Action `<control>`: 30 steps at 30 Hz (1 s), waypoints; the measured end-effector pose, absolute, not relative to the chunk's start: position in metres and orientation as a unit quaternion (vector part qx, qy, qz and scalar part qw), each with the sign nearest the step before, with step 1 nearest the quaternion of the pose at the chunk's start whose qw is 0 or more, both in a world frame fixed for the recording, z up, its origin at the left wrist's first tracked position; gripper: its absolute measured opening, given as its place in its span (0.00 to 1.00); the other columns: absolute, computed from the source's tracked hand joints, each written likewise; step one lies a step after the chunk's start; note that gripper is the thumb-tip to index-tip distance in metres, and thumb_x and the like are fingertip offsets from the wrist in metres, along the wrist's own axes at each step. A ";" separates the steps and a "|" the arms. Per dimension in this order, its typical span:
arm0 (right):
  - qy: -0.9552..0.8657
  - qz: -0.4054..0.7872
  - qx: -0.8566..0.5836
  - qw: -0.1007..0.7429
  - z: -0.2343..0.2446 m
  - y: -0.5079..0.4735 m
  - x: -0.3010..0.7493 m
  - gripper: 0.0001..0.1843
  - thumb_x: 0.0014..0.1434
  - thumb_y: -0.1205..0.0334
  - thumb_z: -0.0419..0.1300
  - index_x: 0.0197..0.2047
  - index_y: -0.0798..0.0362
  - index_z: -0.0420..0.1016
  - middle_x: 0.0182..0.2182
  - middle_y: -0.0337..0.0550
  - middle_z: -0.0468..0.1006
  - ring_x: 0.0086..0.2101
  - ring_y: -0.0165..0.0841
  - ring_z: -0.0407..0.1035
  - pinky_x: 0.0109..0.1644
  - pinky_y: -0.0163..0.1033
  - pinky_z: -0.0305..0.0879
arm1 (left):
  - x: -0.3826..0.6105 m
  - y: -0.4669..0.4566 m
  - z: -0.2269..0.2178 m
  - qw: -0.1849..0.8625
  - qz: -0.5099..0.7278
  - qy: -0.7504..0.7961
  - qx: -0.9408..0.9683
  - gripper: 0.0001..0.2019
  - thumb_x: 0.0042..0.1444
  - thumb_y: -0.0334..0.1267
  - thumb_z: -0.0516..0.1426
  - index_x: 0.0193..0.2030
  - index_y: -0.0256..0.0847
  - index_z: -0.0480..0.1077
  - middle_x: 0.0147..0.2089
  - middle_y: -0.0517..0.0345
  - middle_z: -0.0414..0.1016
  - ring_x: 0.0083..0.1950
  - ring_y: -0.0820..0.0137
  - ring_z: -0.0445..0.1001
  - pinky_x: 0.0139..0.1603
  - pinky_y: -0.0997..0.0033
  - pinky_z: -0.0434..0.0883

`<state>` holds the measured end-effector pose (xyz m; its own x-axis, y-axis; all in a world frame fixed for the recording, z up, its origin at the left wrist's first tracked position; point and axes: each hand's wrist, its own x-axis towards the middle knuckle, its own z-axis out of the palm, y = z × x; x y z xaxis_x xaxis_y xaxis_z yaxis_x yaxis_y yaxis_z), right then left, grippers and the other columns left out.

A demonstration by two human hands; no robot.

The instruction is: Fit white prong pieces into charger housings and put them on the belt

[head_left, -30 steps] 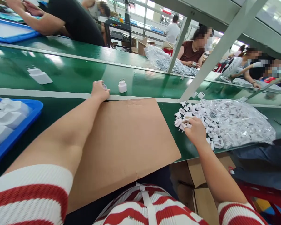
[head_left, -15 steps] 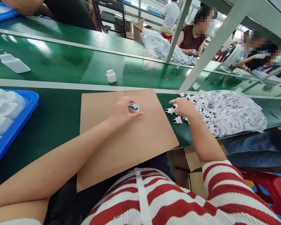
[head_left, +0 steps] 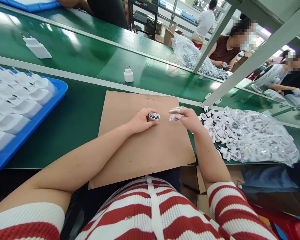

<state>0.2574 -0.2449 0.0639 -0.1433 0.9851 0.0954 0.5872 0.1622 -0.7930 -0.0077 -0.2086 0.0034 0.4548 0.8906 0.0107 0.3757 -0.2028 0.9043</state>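
Observation:
Over a brown cardboard sheet (head_left: 140, 156), my left hand (head_left: 142, 120) is closed around a white charger housing (head_left: 154, 116). Its open end faces me and shows dark parts inside. To its right, my right hand (head_left: 188, 119) pinches a small white plug cap (head_left: 175, 117) between thumb and covered fingertips. A short gap separates the cap from the housing. Loose white plug caps (head_left: 216, 128) lie to the right of my right hand, spilling from a clear plastic bag (head_left: 267, 133).
A blue tray (head_left: 61, 91) of white chargers stands at left. Two chargers lie on the green surface beyond the divider, one upright (head_left: 128, 74) and one tilted (head_left: 37, 47). A slanted metal post (head_left: 240, 60) rises at right. Other people sit across the bench.
My right hand has moved left from the loose caps to above the cardboard, now with a plug cap. My left hand still holds the housing. The view has shifted and tilted.

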 end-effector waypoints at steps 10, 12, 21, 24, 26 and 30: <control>-0.627 0.237 -0.642 0.372 0.029 -0.247 0.239 0.10 0.55 0.60 0.67 0.42 0.48 0.81 0.45 0.46 0.81 0.41 0.39 0.77 0.51 0.50 0.77 | -0.009 -0.208 0.006 0.470 0.304 0.413 0.719 0.22 0.53 0.53 0.68 0.50 0.43 0.81 0.50 0.53 0.80 0.51 0.57 0.77 0.53 0.57 0.75; -0.547 0.334 -0.623 0.448 0.032 -0.246 0.234 0.16 0.55 0.52 0.69 0.46 0.47 0.78 0.45 0.44 0.84 0.43 0.39 0.79 0.52 0.48 0.77 | -0.008 -0.208 0.005 0.462 0.311 0.406 0.725 0.24 0.52 0.53 0.69 0.53 0.44 0.80 0.53 0.53 0.80 0.51 0.56 0.77 0.54 0.56 0.75; -0.469 0.472 -0.533 0.523 0.037 -0.250 0.204 0.24 0.45 0.46 0.79 0.41 0.48 0.82 0.43 0.42 0.87 0.46 0.39 0.80 0.59 0.48 0.76 | -0.003 -0.211 0.006 0.468 0.323 0.372 0.734 0.20 0.53 0.54 0.68 0.46 0.43 0.82 0.46 0.52 0.78 0.48 0.57 0.77 0.50 0.59 0.75; -0.519 0.398 -0.552 0.517 0.039 -0.252 0.203 0.22 0.50 0.48 0.75 0.46 0.47 0.82 0.43 0.41 0.86 0.43 0.37 0.79 0.56 0.48 0.77 | -0.002 -0.212 0.005 0.459 0.325 0.369 0.740 0.19 0.52 0.53 0.68 0.45 0.43 0.82 0.46 0.52 0.79 0.51 0.55 0.77 0.53 0.58 0.75; -0.540 0.374 -0.562 0.502 0.041 -0.253 0.205 0.21 0.53 0.46 0.72 0.47 0.46 0.81 0.44 0.42 0.85 0.41 0.36 0.78 0.53 0.47 0.78 | -0.001 -0.212 0.005 0.459 0.322 0.368 0.742 0.19 0.52 0.53 0.68 0.45 0.44 0.81 0.47 0.52 0.80 0.52 0.55 0.77 0.55 0.57 0.75; -0.532 0.416 -0.546 0.496 0.040 -0.253 0.206 0.24 0.53 0.41 0.71 0.46 0.45 0.74 0.47 0.44 0.83 0.44 0.37 0.79 0.49 0.45 0.79 | -0.001 -0.212 0.006 0.456 0.320 0.363 0.747 0.19 0.53 0.53 0.68 0.45 0.43 0.82 0.46 0.52 0.80 0.52 0.54 0.77 0.54 0.57 0.75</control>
